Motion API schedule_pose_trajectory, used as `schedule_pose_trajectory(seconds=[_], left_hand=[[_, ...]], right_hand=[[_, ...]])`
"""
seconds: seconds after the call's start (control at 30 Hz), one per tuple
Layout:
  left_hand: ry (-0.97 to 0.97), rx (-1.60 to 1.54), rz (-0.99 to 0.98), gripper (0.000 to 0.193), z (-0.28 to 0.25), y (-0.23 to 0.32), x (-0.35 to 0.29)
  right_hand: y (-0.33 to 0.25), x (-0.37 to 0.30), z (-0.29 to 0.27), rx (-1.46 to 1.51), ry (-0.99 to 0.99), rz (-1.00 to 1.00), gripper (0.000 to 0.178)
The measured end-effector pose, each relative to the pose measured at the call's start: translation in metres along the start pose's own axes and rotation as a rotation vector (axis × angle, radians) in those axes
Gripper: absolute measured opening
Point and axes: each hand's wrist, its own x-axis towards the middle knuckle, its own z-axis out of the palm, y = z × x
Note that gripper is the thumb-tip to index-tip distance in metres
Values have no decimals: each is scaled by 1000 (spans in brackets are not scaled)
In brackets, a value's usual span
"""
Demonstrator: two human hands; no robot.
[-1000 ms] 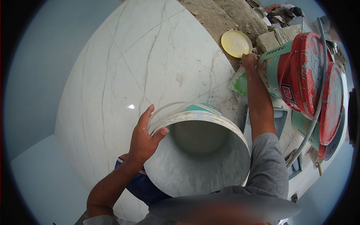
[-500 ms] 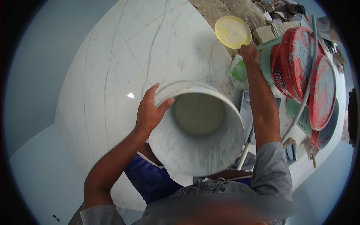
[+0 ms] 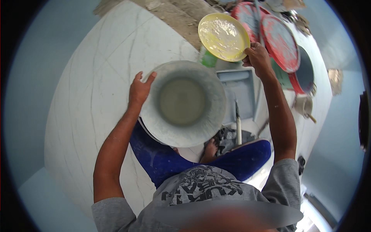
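A large white bucket [image 3: 157, 133] stands in front of me, with murky greenish-grey liquid [image 3: 182, 101] at its bottom. My left hand [image 3: 140, 89] is at its left rim, thumb over the edge and fingers outside. My right hand [image 3: 258, 58] pinches the edge of a round yellow plate [image 3: 224, 36], raised beyond the bucket's far right side. Wet, shiny whitish residue coats the plate's face.
Right of the bucket lies a grey paint tray [image 3: 247, 91], with a white-handled tool [image 3: 238, 129] beside it. Red lids smeared with white [image 3: 281, 44] and an open bucket [image 3: 305, 71] are farther right. Something green [image 3: 208, 58] shows below the plate. Marble-look tiles [image 3: 96, 100] cover the floor.
The yellow plate has come nearer and looks wetter. The bucket now sits more upright and further left in view, my left hand still at its rim. The view has shifted, showing more of the tray.
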Motion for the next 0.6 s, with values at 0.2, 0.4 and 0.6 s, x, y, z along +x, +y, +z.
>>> schedule_pose_trajectory(seconds=[0.2,0.4,0.6], left_hand=[[-103,-62,24,89,4,-25,17],[-197,-161,83,81,7,-37,29],[-288,-258,79,80,6,-29,24]], right_hand=[[25,-121,-125,-53,112,84,42],[144,-238,-240,11,368,256,44],[320,-334,-265,292,748,473,48]])
